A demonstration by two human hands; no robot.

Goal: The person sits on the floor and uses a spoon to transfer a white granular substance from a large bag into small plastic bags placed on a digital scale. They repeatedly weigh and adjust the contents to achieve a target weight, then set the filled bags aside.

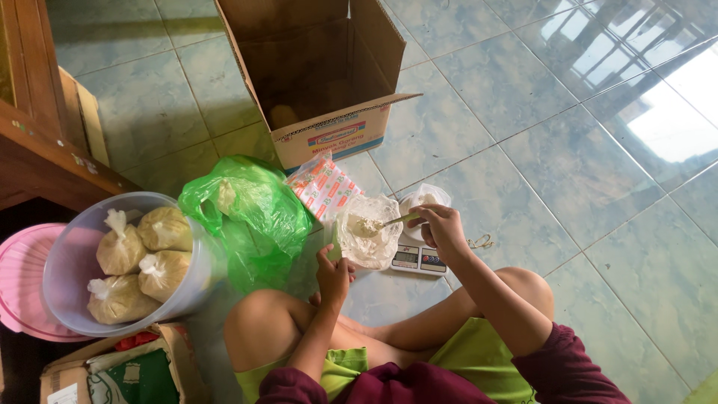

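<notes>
The person is sitting cross-legged on the tiled floor (568,150) and spooning a pale, floury powder into a clear plastic bag (368,233); the right hand (441,228) is closed around the handle of a spoon (389,222), whose bowl is reaching over the bag's open mouth; the left hand (334,275) is curled at the bag's near edge, apparently pinching the plastic, though how tightly the fingers are closing I cannot tell. To do this well, the left hand should be keeping the mouth wide and upright while the spoon is tipping slowly and low inside the opening, so that the fine powder is not dusting over the rim; small additions are wise, since the digital scale (419,259) is lying just beside the bag and partly under it. The bag is looking thin, crinkled and translucent, with a whitish heap showing through; it is standing between the person's knees and a striped packet (323,185). Behind the right hand a white container (423,198) is sitting; to the left a green plastic bag (250,217) is bulging, and a pale tub (67,269) is holding several knotted, filled bags (142,265); an open cardboard box (321,75) is standing beyond.
</notes>
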